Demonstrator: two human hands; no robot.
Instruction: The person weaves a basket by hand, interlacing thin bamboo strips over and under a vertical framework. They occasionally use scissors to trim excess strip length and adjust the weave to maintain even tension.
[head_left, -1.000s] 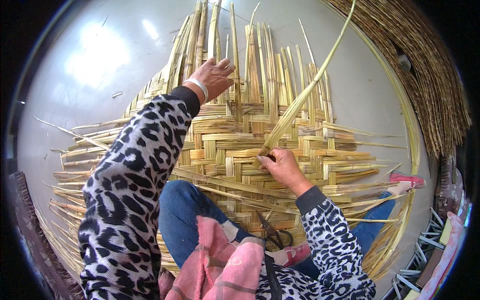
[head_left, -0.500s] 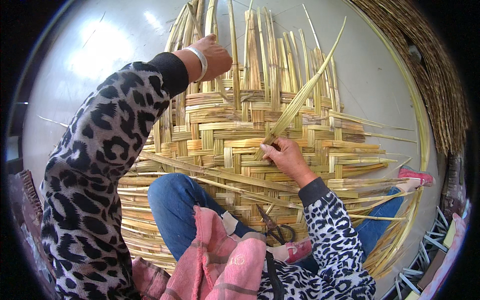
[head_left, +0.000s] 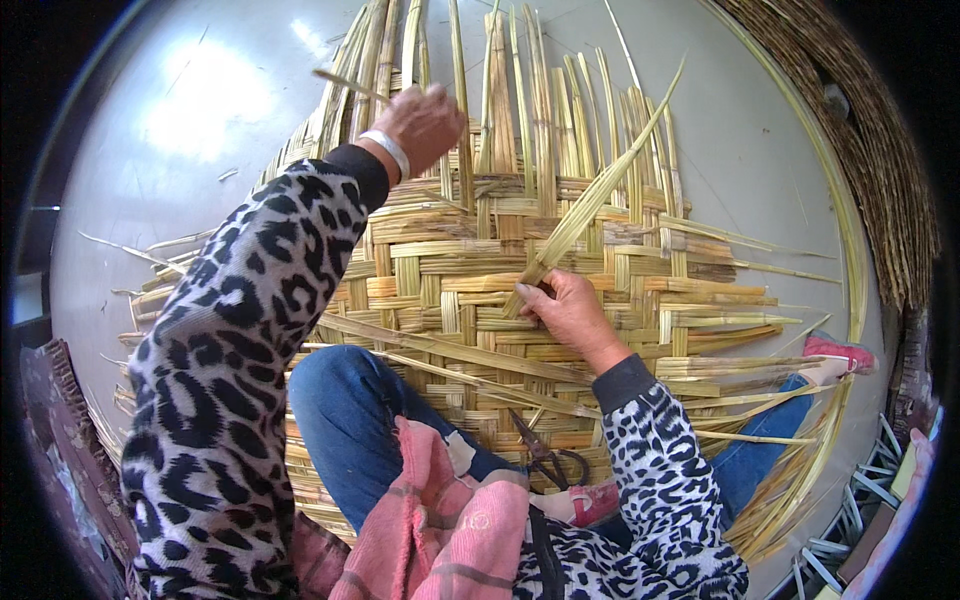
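Observation:
A large mat of split reeds point(head_left: 440, 262) in a broad over-and-under weave lies on the floor, loose ends standing out along its far side. Above that far part my left hand point(head_left: 424, 128) is closed, and a short reed strip point(head_left: 345, 84) sticks out of it to the left. My right hand point(head_left: 570, 312), over the middle of the weave, pinches the lower end of a flat bunch of reed strips point(head_left: 600, 190). This bunch slants up and away to the right. Loose strips point(head_left: 440, 348) lie across the mat below my right hand. Dark scissors point(head_left: 545, 455) rest on the mat near my lap.
My bent knee in jeans point(head_left: 345, 420) presses over the mat's near part. A pink cloth point(head_left: 450, 540) covers my lap. A pink shoe point(head_left: 838, 352) is at the right edge. Dark bundled stalks point(head_left: 850, 110) stand at the far right, on grey floor point(head_left: 180, 110).
My left hand has lifted slightly toward me, and the strip in it has swung from pointing away to pointing left. My right hand keeps its pinch almost in place.

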